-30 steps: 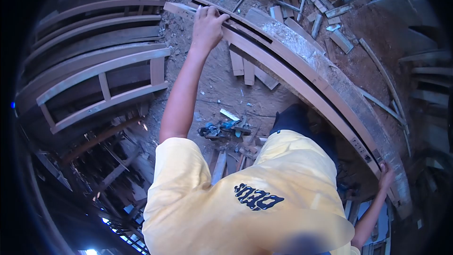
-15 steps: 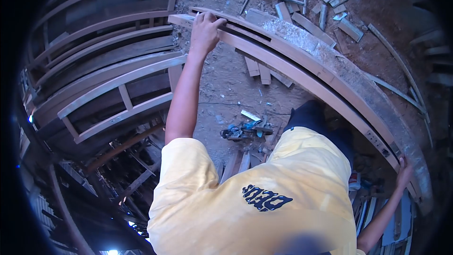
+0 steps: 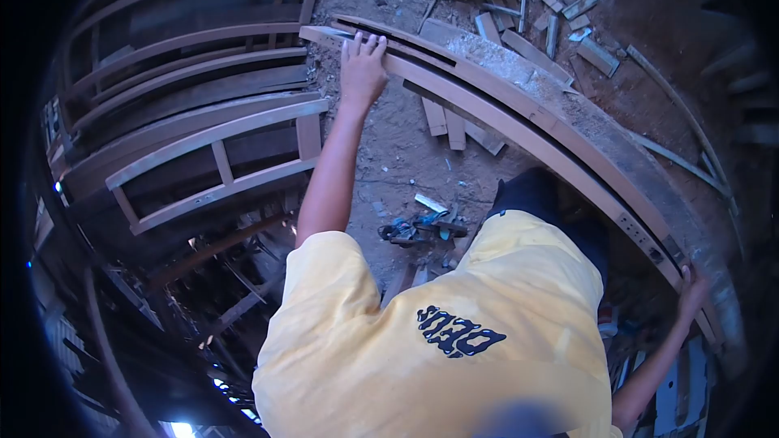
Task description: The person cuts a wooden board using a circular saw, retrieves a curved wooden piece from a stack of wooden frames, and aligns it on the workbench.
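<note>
A long curved wooden rail (image 3: 503, 118) arcs from upper left to lower right in front of me. A second curved wooden piece (image 3: 560, 122) runs alongside its far side, with a dark narrow gap between. My left hand (image 3: 365, 73) is near the rail's left end, its fingers laid over the top edge and slightly apart; the thumb is hidden. Close to the right end, my right hand (image 3: 692, 290) grips the rail, fingers partly out of sight. Small dark holes and a dark slot mark the rail's face near that hand.
A dusty plank (image 3: 519, 65) lies beyond the curved pieces. Wood offcuts (image 3: 596, 57) litter the ground at upper right. Curved wooden frames (image 3: 219, 162) are stacked on the left. A blue-and-black power tool (image 3: 418, 229) sits on the dirt floor near my legs.
My left hand has shifted its hold: the fingers now stretch forward over the rail instead of curling round it. My right hand stays at the right end.
</note>
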A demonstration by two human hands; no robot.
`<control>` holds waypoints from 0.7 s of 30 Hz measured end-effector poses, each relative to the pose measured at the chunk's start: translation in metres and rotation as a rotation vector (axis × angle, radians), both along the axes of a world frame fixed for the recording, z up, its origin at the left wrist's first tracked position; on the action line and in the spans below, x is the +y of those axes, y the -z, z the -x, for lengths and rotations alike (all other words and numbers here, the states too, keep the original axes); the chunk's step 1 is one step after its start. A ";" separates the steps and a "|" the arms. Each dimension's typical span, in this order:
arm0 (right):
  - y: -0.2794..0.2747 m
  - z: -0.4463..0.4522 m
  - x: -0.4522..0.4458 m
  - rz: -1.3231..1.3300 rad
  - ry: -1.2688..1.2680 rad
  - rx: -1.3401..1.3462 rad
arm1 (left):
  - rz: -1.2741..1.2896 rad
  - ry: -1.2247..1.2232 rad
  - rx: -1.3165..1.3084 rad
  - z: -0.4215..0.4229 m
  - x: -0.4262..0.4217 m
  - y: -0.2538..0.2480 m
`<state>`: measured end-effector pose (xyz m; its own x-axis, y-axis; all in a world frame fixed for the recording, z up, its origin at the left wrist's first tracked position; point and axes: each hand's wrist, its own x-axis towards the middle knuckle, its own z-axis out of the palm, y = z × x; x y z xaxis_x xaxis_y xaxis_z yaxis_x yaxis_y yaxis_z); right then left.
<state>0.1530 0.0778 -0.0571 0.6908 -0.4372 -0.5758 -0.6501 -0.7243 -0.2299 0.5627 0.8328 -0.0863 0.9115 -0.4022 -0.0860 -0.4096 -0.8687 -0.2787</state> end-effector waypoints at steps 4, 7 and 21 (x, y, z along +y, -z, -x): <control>0.011 0.011 -0.011 -0.151 -0.002 -0.066 | 0.208 -0.124 -0.115 0.049 -0.103 -0.021; 0.012 0.007 -0.008 -0.080 -0.075 -0.137 | 0.599 -0.007 0.321 0.107 -0.198 -0.012; 0.037 -0.009 -0.040 -0.143 -0.528 -0.432 | 0.328 0.045 0.270 0.184 -0.370 0.034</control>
